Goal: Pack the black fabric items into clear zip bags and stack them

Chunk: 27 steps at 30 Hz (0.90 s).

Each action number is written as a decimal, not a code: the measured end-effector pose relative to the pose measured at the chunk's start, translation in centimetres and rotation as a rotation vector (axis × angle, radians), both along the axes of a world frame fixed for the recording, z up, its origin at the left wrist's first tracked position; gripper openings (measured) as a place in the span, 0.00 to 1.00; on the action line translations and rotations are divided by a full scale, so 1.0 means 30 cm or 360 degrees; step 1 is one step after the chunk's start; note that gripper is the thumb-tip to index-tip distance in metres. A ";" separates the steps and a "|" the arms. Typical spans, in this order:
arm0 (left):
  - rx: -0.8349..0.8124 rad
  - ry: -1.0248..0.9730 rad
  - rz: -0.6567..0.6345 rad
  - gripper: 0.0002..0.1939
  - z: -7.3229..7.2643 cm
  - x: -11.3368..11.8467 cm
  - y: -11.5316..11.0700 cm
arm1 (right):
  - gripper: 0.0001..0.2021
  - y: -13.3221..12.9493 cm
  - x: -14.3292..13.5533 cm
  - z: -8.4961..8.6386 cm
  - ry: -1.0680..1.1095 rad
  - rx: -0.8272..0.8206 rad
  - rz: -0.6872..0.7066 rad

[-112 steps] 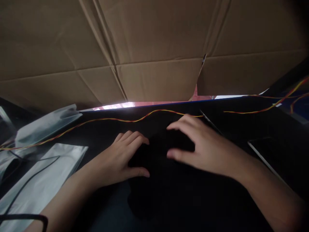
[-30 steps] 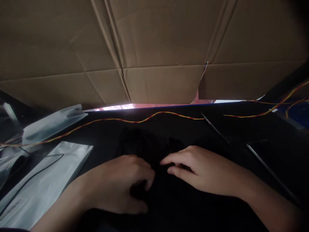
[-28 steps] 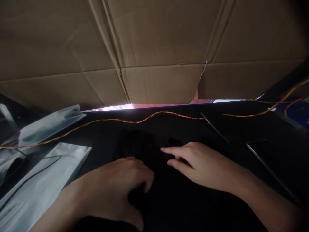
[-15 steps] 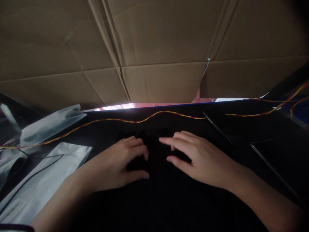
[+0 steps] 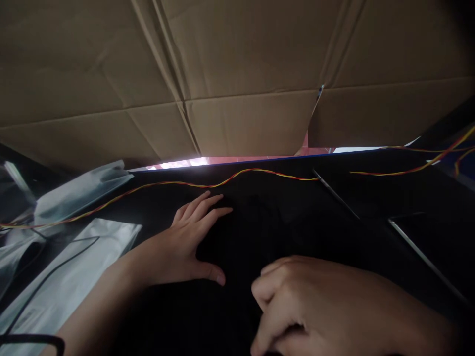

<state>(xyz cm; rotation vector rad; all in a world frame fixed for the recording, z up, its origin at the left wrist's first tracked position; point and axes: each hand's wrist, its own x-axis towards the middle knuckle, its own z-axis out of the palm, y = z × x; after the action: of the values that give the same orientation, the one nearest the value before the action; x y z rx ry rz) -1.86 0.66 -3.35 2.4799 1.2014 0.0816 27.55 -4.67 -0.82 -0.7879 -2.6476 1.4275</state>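
Observation:
My left hand [image 5: 185, 247] lies on the black surface [image 5: 237, 222] left of centre, fingers spread and thumb stretched out, holding nothing. At the lower right, nearer the camera, my right hand [image 5: 315, 306] has its fingers curled in and closed; whatever may be between them is hidden. A red and yellow twisted wire [image 5: 256, 170] runs across the surface beyond both hands. Beside my left forearm is a pale plastic bag [image 5: 89, 262] with a thin black cable over it.
Brown cardboard [image 5: 252, 49] hangs across the far side. Another clear bag [image 5: 81, 190] lies at the left. Two dark flat pieces with pale edges, one thin [image 5: 336, 194] and one longer [image 5: 426, 259], are at the right. More twisted wire [image 5: 393, 173] enters there.
My right hand has come back toward the camera and its fingers have curled closed. The fingers of my left hand have straightened and spread, reaching slightly forward.

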 end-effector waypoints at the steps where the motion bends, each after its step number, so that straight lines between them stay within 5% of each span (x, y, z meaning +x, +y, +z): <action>1: 0.0000 0.0013 -0.0016 0.62 -0.005 -0.004 0.001 | 0.13 0.005 0.000 0.002 0.0050 0.0046 -0.0034; 7: -0.0051 0.0099 -0.0036 0.64 -0.012 -0.011 -0.003 | 0.12 0.026 0.002 0.013 0.0180 0.0230 0.0007; 12: 0.0040 0.0074 0.0045 0.65 -0.011 -0.002 -0.002 | 0.27 0.097 0.027 -0.060 -0.0101 0.0766 -0.0428; 15: 0.0186 0.0102 0.0127 0.51 -0.018 -0.006 0.006 | 0.31 0.132 0.052 -0.107 -0.0329 0.0786 -0.0465; 19: 0.0286 0.0126 0.0134 0.40 -0.026 -0.011 0.011 | 0.29 0.148 0.070 -0.091 -0.0285 0.0753 -0.0498; 22: 0.0387 0.0123 0.0119 0.33 -0.028 -0.009 0.017 | 0.26 0.162 0.070 -0.086 -0.0178 0.0861 -0.0729; 27: 0.0703 0.0196 0.0298 0.25 -0.025 -0.030 0.055 | 0.23 0.211 0.057 -0.166 -0.0072 0.1082 -0.1033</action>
<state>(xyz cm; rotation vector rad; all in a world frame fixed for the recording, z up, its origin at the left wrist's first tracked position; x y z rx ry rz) -2.75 2.30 -4.09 2.7662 1.6137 0.2753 29.27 1.67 -5.80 -1.3723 -2.2933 0.3306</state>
